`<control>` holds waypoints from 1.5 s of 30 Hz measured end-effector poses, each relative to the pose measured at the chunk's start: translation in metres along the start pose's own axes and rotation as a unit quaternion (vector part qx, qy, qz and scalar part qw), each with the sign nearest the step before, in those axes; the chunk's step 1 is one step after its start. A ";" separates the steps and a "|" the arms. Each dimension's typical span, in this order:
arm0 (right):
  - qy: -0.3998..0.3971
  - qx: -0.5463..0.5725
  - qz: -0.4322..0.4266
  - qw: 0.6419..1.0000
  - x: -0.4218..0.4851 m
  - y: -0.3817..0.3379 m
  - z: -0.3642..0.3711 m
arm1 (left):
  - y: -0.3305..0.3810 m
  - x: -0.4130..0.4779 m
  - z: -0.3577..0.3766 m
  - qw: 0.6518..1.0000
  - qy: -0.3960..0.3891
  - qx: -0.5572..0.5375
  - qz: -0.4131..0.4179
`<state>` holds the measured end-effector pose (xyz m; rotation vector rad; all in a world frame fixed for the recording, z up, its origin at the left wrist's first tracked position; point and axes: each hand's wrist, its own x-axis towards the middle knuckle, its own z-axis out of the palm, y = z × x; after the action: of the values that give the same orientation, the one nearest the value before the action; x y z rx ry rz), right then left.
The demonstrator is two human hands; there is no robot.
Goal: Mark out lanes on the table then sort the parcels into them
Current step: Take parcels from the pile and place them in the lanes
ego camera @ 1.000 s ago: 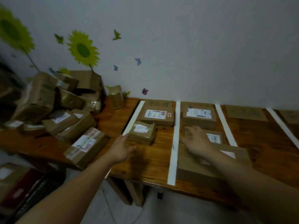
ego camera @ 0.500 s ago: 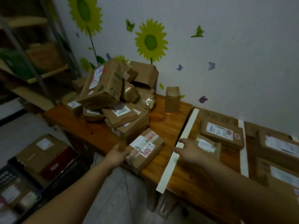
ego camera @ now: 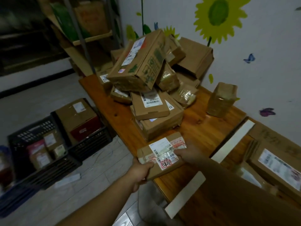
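A flat brown parcel (ego camera: 162, 154) with a white label and red markings lies at the wooden table's (ego camera: 203, 132) near edge. My left hand (ego camera: 141, 170) grips its near left corner from below. My right hand (ego camera: 187, 154) holds its right side, fingers over the label. Behind it rises a heap of unsorted parcels (ego camera: 146, 75). A white tape strip (ego camera: 211, 167) marks the first lane edge to the right, partly hidden by my right forearm. A labelled parcel (ego camera: 276, 163) lies in the lane beyond the strip.
A small taped parcel (ego camera: 222, 99) stands upright near the wall. Black crates (ego camera: 53, 144) with boxes sit on the floor to the left, by a shelf unit (ego camera: 86, 30). The wall carries sunflower and butterfly stickers.
The view swung left from the lanes to the heap. Both hands reached over to the flat parcel at the table edge and now hold it.
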<state>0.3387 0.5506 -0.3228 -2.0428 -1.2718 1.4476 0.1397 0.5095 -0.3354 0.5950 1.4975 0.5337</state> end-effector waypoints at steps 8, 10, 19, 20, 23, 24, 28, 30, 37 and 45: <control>0.109 0.164 -0.128 0.972 -0.044 -0.034 -0.049 | 0.065 -0.030 0.003 0.984 -0.008 0.023 0.179; 0.155 0.204 -0.156 0.954 -0.065 -0.042 -0.056 | 0.086 -0.046 0.005 0.971 -0.026 0.039 0.235; 0.347 0.255 -0.208 0.878 -0.186 -0.040 -0.045 | 0.127 -0.117 0.000 0.891 -0.152 0.156 0.398; 0.358 0.257 -0.202 0.874 -0.198 -0.038 -0.042 | 0.126 -0.122 0.001 0.885 -0.167 0.166 0.402; 0.395 0.238 -0.158 0.873 -0.228 -0.022 -0.035 | 0.118 -0.129 0.014 0.876 -0.206 0.195 0.390; 0.399 0.223 -0.132 0.880 -0.236 -0.013 -0.033 | 0.112 -0.130 0.020 0.876 -0.221 0.210 0.373; 0.329 0.213 -0.021 0.920 -0.261 0.036 -0.023 | 0.074 -0.121 0.041 0.875 -0.257 0.317 0.259; 0.302 0.223 0.015 0.927 -0.271 0.060 -0.016 | 0.054 -0.118 0.050 0.866 -0.274 0.357 0.217; 0.283 0.263 0.105 0.916 -0.268 0.135 -0.030 | 0.013 -0.104 0.112 0.856 -0.290 0.392 0.172; 0.277 0.281 0.102 0.913 -0.240 0.199 -0.045 | -0.016 -0.069 0.170 0.842 -0.250 0.447 0.170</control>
<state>0.4519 0.2573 -0.3014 -1.9864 -0.3649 1.0212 0.3087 0.4465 -0.2968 1.6192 1.0663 -0.1187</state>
